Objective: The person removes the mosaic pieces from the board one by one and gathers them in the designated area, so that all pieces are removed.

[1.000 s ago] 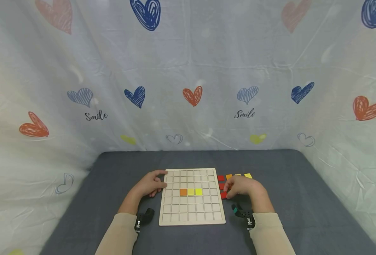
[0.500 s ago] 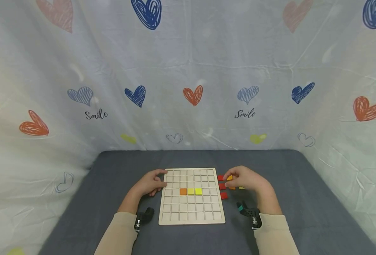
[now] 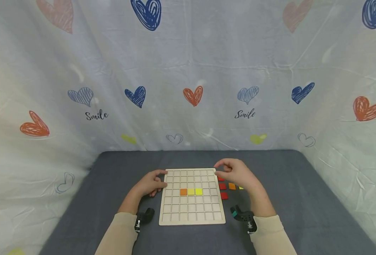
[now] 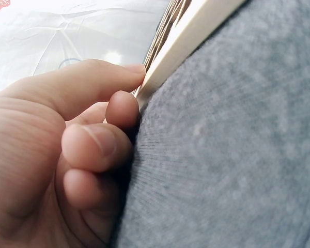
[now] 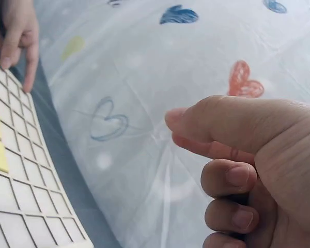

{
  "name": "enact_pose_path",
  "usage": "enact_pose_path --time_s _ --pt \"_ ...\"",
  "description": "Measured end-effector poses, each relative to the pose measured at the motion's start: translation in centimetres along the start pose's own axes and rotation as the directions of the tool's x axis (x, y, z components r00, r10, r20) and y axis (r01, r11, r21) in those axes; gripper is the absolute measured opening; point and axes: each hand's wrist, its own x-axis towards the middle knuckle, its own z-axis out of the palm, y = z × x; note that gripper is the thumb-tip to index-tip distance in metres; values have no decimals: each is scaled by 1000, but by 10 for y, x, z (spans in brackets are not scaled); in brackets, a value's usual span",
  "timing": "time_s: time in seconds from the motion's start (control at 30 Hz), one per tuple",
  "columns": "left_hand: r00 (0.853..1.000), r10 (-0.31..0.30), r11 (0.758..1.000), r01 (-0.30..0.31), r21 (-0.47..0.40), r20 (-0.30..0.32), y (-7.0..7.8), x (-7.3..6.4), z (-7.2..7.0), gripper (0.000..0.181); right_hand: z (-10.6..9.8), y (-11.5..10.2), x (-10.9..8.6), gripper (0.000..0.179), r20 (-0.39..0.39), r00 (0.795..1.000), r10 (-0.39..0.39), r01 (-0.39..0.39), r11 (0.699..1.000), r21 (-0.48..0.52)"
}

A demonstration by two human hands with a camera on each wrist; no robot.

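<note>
A pale wooden grid board lies on the grey cloth. An orange tile and two yellow tiles sit side by side in one of its rows. My left hand touches the board's upper left edge with thumb and forefinger, its other fingers bent below. Beside the far right corner hovers my right hand. In the right wrist view its thumb and forefinger tips come close together, with no tile visible between them, and its remaining fingers are loosely curled.
Right of the board lie several red tiles, an orange tile and part of a yellow tile, partly behind my right hand. A white curtain printed with hearts hangs beyond the table's far edge.
My right hand has left the front red tile, passed over the loose tiles and moved forward and left to the board's far right corner. My left hand has stayed in place.
</note>
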Motion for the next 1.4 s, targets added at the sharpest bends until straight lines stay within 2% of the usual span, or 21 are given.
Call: enact_pose_path --time_s 0.4,0.63,0.83,1.0,1.13,1.4 --pt "1000 -3 1000 3 6 -7 0 1 1 61 50 -11 12 22 -70 993 -92 85 992 -95" --pt "1000 6 1000 -6 5 -6 -1 1 0 61 87 -20 16 29 8 997 -79 79 973 -218" --pt "1000 9 1000 -9 7 -3 -2 2 -1 61 112 -22 15 35 80 995 -59 83 932 -353" --pt "1000 17 1000 -17 13 -1 -1 1 0 60 125 -17 12 41 150 988 -29 90 904 -418" --pt "1000 19 1000 -19 14 -4 0 1 0 60 131 -12 12 39 170 985 -37 108 896 -430" --pt "1000 3 1000 -3 9 -6 1 -1 0 60 136 -7 15 29 124 986 -113 155 895 -419"
